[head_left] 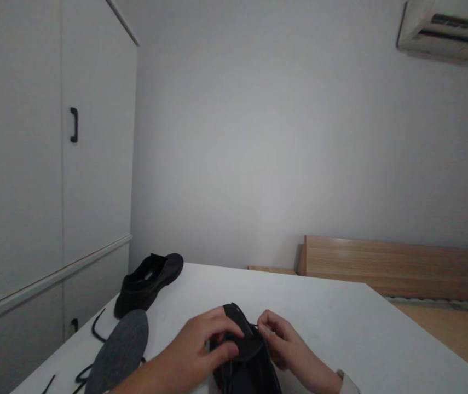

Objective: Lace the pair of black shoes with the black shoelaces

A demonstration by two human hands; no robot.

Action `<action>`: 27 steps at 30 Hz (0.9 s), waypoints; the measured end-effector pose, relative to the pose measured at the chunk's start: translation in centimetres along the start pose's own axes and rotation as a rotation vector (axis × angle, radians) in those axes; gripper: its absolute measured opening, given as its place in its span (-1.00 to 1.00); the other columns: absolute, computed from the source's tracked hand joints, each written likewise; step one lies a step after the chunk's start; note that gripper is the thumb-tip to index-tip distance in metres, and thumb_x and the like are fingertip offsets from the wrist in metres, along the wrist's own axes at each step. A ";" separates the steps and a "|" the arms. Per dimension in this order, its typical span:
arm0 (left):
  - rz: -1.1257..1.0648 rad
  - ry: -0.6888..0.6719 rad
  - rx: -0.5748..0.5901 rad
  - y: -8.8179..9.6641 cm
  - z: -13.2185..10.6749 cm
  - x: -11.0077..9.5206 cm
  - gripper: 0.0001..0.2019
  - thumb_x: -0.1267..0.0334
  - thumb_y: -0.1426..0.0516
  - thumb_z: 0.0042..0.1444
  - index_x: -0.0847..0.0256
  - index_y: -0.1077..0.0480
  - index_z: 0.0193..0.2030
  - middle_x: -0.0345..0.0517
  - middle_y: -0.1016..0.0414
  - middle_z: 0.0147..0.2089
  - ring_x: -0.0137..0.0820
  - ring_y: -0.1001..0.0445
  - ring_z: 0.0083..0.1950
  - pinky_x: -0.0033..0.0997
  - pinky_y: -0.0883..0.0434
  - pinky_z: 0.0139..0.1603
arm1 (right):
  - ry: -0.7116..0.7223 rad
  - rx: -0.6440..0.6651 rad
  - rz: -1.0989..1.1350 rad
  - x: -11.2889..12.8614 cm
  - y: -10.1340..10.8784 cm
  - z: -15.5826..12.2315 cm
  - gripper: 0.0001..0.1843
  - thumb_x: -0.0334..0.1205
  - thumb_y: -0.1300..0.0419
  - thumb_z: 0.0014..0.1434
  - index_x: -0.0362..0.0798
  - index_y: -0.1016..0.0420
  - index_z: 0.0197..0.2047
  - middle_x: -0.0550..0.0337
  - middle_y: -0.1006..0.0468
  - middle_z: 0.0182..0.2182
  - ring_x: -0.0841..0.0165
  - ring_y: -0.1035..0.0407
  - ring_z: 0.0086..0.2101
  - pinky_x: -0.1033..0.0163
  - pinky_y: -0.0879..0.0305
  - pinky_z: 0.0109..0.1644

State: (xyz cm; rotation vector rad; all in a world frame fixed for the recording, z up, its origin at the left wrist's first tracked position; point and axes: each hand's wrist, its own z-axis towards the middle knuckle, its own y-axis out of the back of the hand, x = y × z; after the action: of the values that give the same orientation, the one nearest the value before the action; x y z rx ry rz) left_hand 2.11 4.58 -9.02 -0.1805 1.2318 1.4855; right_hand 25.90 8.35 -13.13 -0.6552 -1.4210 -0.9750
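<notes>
From the left I see a lace [96, 328] and a grey insole [121, 353] lying by the spare shoe [149, 282] on the table [340, 328]. My left hand [195, 350] clamps the tongue of the black shoe [244, 364] at the near edge, and my right hand [285, 342] pinches what looks like its lace. I judge I'm mid-lacing; next needs a fine, steady pull, as the shoe looks dark, soft and floppy.

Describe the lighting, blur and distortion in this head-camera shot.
Head view: dim, flat light with soft shadows and no glare; the black shoe between left hand and right hand loses detail in darkness; edges look slightly soft; the wardrobe and table edges bow from wide-angle distortion.
</notes>
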 end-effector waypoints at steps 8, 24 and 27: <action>0.081 0.030 0.131 -1.2 -0.7 -1.3 -0.89 0.30 -0.19 0.07 0.10 -0.53 -0.25 -0.09 -0.27 -0.12 -0.27 -0.33 -0.09 -0.34 -0.31 -0.05 | -0.147 -0.074 0.040 0.1 -2.0 -1.1 -0.33 0.51 -0.13 0.03 0.03 -0.19 -0.28 0.47 -0.13 -0.60 0.54 0.02 -0.65 0.43 0.18 -0.67; 0.027 0.209 0.024 5.0 -1.0 0.3 -0.81 0.20 0.02 0.31 0.19 -0.37 -0.22 -0.15 -0.53 -0.25 -0.34 -0.43 -0.21 -0.41 -0.27 -0.17 | 0.108 -0.032 -0.166 -0.2 -1.4 -1.6 -0.45 0.35 0.02 0.28 -0.02 -0.32 -0.16 0.37 -0.21 -0.57 0.40 -0.10 -0.50 0.29 0.00 -0.39; 0.087 0.196 0.064 5.3 -1.3 -0.1 -0.82 0.23 -0.08 0.24 0.18 -0.49 -0.28 -0.14 -0.52 -0.26 -0.34 -0.44 -0.21 -0.43 -0.29 -0.19 | 0.168 -0.042 -0.245 -0.2 -0.8 -1.7 -0.54 0.25 0.06 0.35 0.00 -0.27 -0.12 0.36 -0.29 -0.55 0.37 -0.18 -0.47 0.25 -0.09 -0.31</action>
State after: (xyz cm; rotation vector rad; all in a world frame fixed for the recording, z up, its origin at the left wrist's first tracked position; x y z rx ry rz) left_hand -2.74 4.56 -6.51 -0.2366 1.4580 1.5288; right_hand 26.09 6.52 -13.61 -0.4244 -1.3547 -1.2260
